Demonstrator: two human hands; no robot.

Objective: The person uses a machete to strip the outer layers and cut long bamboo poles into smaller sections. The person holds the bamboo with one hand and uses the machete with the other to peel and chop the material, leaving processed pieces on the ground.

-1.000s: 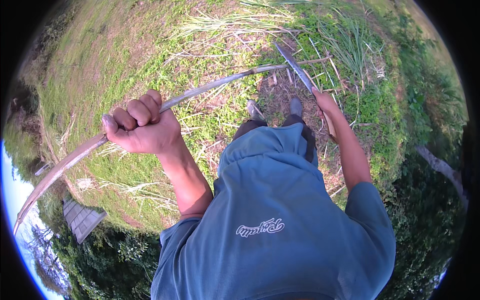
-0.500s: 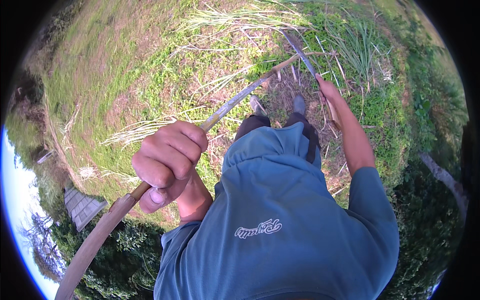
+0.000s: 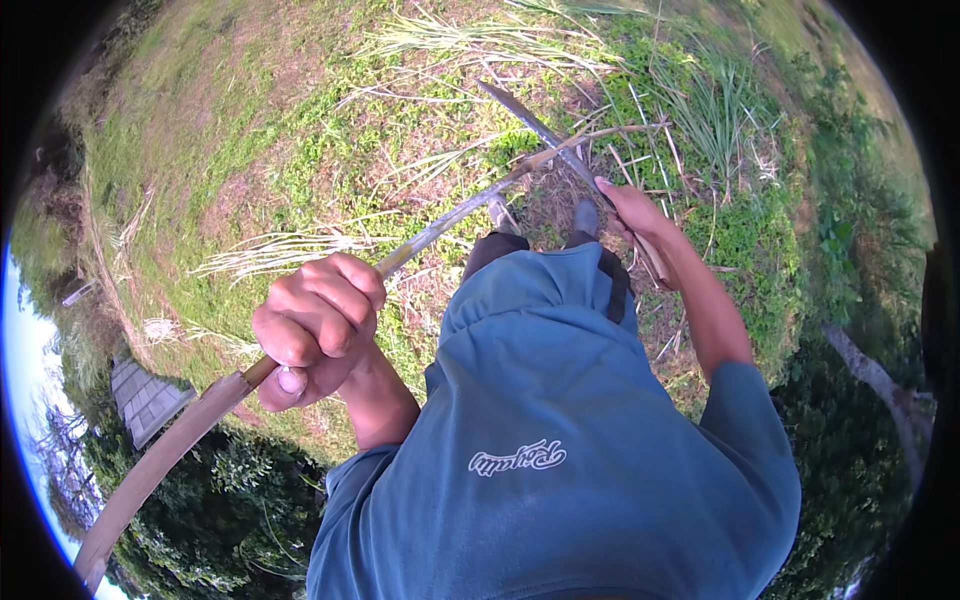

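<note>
My left hand (image 3: pixel 318 320) is closed round a long cane stalk (image 3: pixel 435 228). The stalk runs from the lower left, where a dry brown sheath covers it, up to a thin ragged end in front of my feet. In my right hand (image 3: pixel 634 212) is the wooden handle of a machete (image 3: pixel 522 113), fingers wrapped round it. Its dark blade points up and to the left and crosses the far part of the stalk. Whether blade and stalk touch, I cannot tell.
Cut leafy tops (image 3: pixel 480 42) lie on the grass ahead, with a bundle of pale leaves (image 3: pixel 285 254) at the left. My shoes (image 3: pixel 586 216) stand close behind the blade. Bushes (image 3: pixel 215 510), a grey roof (image 3: pixel 145 398) and a tree trunk (image 3: pixel 870 370) are farther off.
The machete has swung left and its tip now points more to the left across the stalk. My left hand and the stalk have shifted slightly left and down.
</note>
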